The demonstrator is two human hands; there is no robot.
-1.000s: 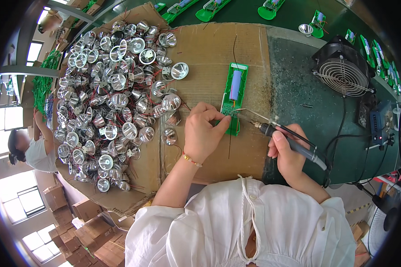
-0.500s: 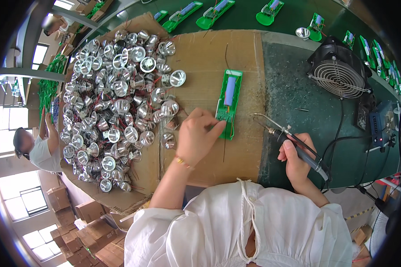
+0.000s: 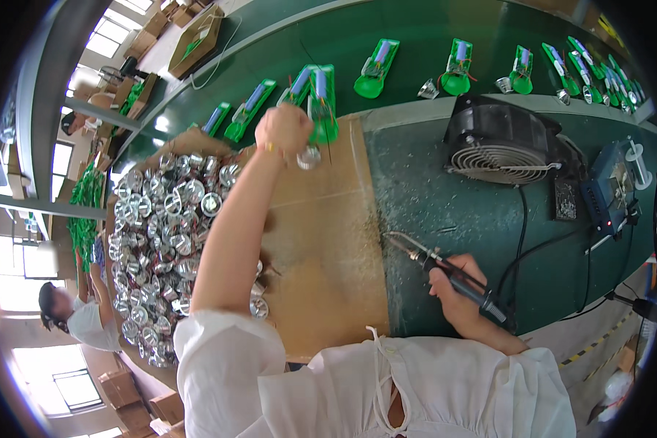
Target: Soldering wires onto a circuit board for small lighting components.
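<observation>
My left hand [image 3: 285, 130] is stretched far forward, fingers closed at the wide lower end of a green plastic lamp housing [image 3: 323, 98]. That housing holds a blue cylindrical battery and thin wires. A shiny reflector cup [image 3: 309, 158] sits just below the fingers, over the cardboard's far edge. The exact grip is partly hidden by the back of the hand. My right hand [image 3: 456, 288] is wrapped round a soldering iron [image 3: 469, 283] with a dark handle, its bent metal tip [image 3: 394, 236] pointing left over the edge between cardboard and green bench.
A pile of reflector cups [image 3: 160, 241] covers the left of the cardboard [image 3: 321, 255]. Similar housings [image 3: 376, 69] line the far green surface. A black fan [image 3: 500, 142] and blue soldering station [image 3: 606, 193] stand right, with cables [image 3: 522, 241]. A co-worker [image 3: 84, 314] is at far left.
My left hand has gone from the cardboard's middle to its far edge, and the housing there has moved forward with it. The right hand keeps hold of the soldering iron. The view has shifted.
</observation>
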